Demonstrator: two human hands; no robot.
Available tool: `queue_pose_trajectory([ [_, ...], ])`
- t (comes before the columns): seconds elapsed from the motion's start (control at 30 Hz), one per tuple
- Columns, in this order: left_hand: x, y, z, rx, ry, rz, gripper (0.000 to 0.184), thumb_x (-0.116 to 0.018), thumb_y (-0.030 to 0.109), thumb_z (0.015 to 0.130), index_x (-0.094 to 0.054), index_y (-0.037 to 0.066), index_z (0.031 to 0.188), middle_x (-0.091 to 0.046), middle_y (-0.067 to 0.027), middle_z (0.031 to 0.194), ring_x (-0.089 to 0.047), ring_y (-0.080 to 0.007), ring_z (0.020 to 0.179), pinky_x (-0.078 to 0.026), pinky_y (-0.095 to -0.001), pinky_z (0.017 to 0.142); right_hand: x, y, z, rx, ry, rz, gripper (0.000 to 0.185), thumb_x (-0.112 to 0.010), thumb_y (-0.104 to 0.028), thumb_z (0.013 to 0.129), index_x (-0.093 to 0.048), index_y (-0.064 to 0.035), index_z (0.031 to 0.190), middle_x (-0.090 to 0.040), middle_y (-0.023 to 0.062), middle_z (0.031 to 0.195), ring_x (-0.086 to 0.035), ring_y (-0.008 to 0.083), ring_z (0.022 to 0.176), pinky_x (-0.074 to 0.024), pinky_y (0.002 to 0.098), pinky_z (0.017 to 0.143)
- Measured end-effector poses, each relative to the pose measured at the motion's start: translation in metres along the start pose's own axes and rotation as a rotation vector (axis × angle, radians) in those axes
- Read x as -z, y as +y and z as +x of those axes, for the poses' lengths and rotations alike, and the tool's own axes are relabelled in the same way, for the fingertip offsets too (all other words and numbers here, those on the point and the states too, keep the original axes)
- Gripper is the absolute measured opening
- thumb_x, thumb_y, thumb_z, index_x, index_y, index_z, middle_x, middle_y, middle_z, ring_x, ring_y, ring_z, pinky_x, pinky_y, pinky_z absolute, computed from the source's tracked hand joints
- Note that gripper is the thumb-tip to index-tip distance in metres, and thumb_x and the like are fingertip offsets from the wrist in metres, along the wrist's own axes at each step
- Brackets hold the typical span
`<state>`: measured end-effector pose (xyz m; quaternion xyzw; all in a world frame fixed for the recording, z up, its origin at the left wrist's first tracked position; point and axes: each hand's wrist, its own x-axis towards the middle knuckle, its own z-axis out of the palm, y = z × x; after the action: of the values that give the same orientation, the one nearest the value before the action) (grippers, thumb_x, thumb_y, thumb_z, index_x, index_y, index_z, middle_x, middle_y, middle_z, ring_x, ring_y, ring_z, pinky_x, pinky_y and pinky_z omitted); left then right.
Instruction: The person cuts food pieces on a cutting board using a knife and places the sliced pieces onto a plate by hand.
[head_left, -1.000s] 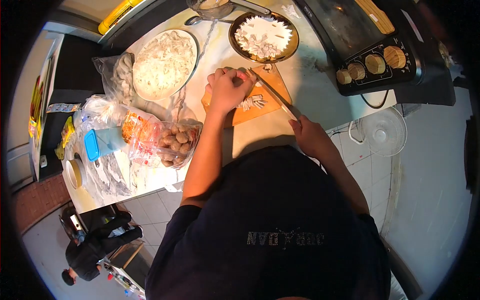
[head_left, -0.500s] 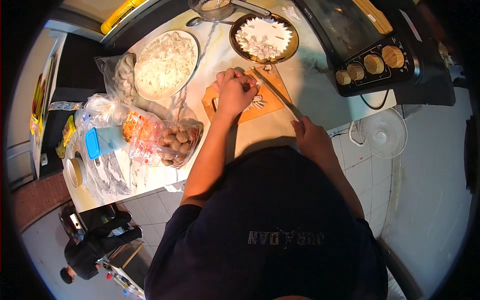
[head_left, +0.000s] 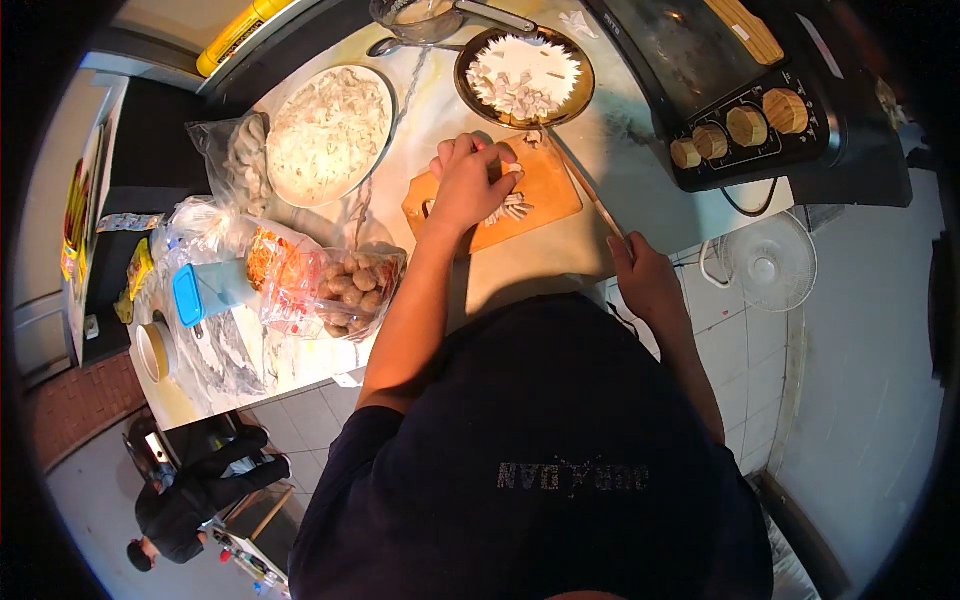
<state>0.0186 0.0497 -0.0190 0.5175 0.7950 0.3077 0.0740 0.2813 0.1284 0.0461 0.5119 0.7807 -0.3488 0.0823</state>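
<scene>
Over the orange cutting board (head_left: 550,200), the left hand (head_left: 467,188) curls with thumb and fingertips pinching a small pale piece (head_left: 514,171), just beyond a cluster of cut strips (head_left: 512,207) lying on the board. To the right, the right hand (head_left: 648,278) is closed around the handle of a knife (head_left: 588,187), its blade slanting far and left along the board's right side, though whether it touches the board I cannot tell. A dark plate (head_left: 582,100) of pale chopped pieces sits just beyond the board, with a heaped white plate (head_left: 387,138) farther left.
</scene>
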Motion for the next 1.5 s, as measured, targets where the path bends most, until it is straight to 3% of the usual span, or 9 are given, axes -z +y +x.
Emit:
queue_pose_trajectory([
  [0.07,0.000,-0.002,0.002,0.000,-0.013,-0.005,0.021,-0.078,0.030,0.075,-0.073,0.019,0.092,-0.053,-0.0041,0.104,-0.042,-0.0290,0.107,-0.030,-0.0432,0.089,-0.007,0.008,0.000,0.040,0.057,0.070,0.047,-0.045,-0.047,0.101,-0.053,-0.0016,0.094,-0.061,0.0235,0.075,-0.062,0.0464,0.079,-0.0469,0.0493,0.069],
  [0.37,0.006,0.002,0.007,-0.005,-0.037,0.020,0.022,-0.079,0.034,0.076,-0.074,0.015,0.087,-0.055,-0.0057,0.104,-0.043,-0.0291,0.106,-0.030,-0.0430,0.091,-0.010,0.009,0.000,0.069,0.053,0.089,0.049,-0.045,-0.048,0.101,-0.053,-0.0008,0.093,-0.060,0.0231,0.074,-0.061,0.0456,0.077,-0.0459,0.0480,0.069],
  [0.57,0.012,-0.011,0.047,-0.097,0.215,-0.001,0.025,-0.081,0.036,0.074,-0.076,0.015,0.086,-0.057,-0.0068,0.100,-0.046,-0.0300,0.102,-0.033,-0.0415,0.089,-0.003,0.009,-0.001,0.045,0.071,0.107,0.048,-0.045,-0.048,0.101,-0.054,-0.0010,0.094,-0.061,0.0232,0.074,-0.062,0.0452,0.077,-0.0459,0.0481,0.069],
  [0.83,0.028,-0.007,0.073,-0.066,0.320,0.041,0.029,-0.082,0.037,0.075,-0.078,0.017,0.096,-0.063,-0.0077,0.102,-0.052,-0.0285,0.102,-0.039,-0.0387,0.091,-0.002,0.013,-0.003,-0.014,0.061,0.115,0.047,-0.045,-0.047,0.101,-0.055,-0.0014,0.094,-0.062,0.0233,0.076,-0.062,0.0453,0.079,-0.0467,0.0477,0.070],
  [0.9,0.030,-0.019,0.062,-0.049,0.091,-0.105,0.026,-0.083,0.035,0.074,-0.076,0.018,0.093,-0.062,-0.0046,0.103,-0.048,-0.0284,0.107,-0.033,-0.0412,0.092,-0.004,0.013,-0.003,-0.022,0.048,0.123,0.047,-0.045,-0.047,0.101,-0.055,-0.0014,0.094,-0.062,0.0235,0.077,-0.063,0.0454,0.081,-0.0470,0.0474,0.071],
  [1.17,0.042,-0.007,0.005,-0.006,-0.234,-0.074,0.021,-0.082,0.034,0.072,-0.077,0.019,0.085,-0.061,-0.0054,0.107,-0.048,-0.0297,0.109,-0.032,-0.0418,0.091,-0.005,0.004,0.005,0.026,-0.036,0.087,0.046,-0.046,-0.046,0.100,-0.059,-0.0013,0.103,-0.067,0.0256,0.094,-0.063,0.0468,0.095,-0.0496,0.0516,0.080],
  [1.3,0.033,0.000,-0.008,-0.024,-0.260,-0.022,0.016,-0.079,0.029,0.078,-0.077,0.017,0.088,-0.062,-0.0037,0.107,-0.051,-0.0295,0.108,-0.036,-0.0432,0.093,-0.009,0.001,0.006,0.087,0.017,0.123,0.044,-0.048,-0.043,0.100,-0.057,0.0008,0.098,-0.064,0.0242,0.083,-0.063,0.0441,0.083,-0.0475,0.0455,0.072],
  [1.37,0.026,-0.005,-0.011,-0.048,-0.219,-0.028,0.015,-0.079,0.028,0.078,-0.077,0.017,0.088,-0.062,-0.0032,0.106,-0.050,-0.0288,0.109,-0.036,-0.0428,0.093,-0.007,0.000,0.007,0.045,-0.067,0.108,0.046,-0.046,-0.045,0.099,-0.058,-0.0016,0.108,-0.067,0.0258,0.095,-0.063,0.0467,0.094,-0.0497,0.0524,0.082],
  [1.5,0.024,-0.004,-0.011,-0.026,-0.195,-0.010,0.016,-0.076,0.028,0.081,-0.076,0.014,0.089,-0.061,-0.0024,0.104,-0.049,-0.0274,0.107,-0.035,-0.0424,0.093,-0.008,0.003,0.007,0.036,-0.070,0.108,0.047,-0.046,-0.046,0.099,-0.058,-0.0019,0.109,-0.067,0.0260,0.096,-0.063,0.0465,0.095,-0.0498,0.0522,0.082],
])
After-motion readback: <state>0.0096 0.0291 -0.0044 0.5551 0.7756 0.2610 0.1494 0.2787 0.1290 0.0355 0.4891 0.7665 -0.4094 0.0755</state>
